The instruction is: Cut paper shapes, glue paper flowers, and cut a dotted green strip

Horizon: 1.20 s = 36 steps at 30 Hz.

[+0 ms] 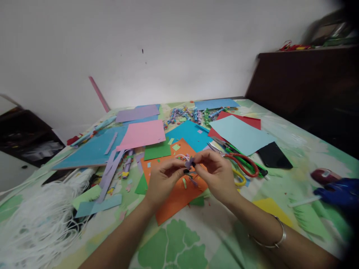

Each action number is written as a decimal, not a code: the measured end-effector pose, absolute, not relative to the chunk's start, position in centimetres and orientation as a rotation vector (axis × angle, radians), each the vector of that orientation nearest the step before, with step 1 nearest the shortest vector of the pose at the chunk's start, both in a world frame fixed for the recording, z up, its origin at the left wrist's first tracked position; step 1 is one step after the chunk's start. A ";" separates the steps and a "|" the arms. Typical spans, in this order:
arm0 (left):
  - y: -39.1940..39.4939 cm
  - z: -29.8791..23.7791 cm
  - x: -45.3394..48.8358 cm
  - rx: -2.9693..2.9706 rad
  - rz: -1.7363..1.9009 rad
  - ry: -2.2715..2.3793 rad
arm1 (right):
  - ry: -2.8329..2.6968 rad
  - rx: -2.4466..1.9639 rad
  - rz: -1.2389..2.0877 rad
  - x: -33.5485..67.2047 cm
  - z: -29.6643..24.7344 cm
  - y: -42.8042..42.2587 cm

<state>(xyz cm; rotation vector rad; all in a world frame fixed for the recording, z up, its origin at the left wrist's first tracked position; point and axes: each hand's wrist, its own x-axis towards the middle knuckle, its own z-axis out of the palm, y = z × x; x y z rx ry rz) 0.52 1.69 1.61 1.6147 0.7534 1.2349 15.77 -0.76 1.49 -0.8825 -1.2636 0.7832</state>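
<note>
My left hand and my right hand meet above an orange paper sheet in the middle of the table. Both pinch a small purple paper piece between thumbs and fingertips. The fingers of each hand are curled closed around it. A thin purple strip hangs from the piece toward the orange sheet. A silver bangle sits on my right wrist.
Red-handled scissors and a yellow-handled pair lie right of my hands. Pink, blue, teal, light blue, red and black sheets cover the table. White string piles at left. Curled paper scraps lie at the back.
</note>
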 end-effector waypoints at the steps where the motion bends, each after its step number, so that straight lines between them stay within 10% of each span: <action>1: 1.8 1.7 0.4 1.612 1.221 0.749 | -1.275 -0.886 0.775 15.7 1.5 -0.8; 36: 2.7 1.4 -0.5 1.462 1.045 0.678 | -1.123 -0.673 1.366 16.9 1.1 0.3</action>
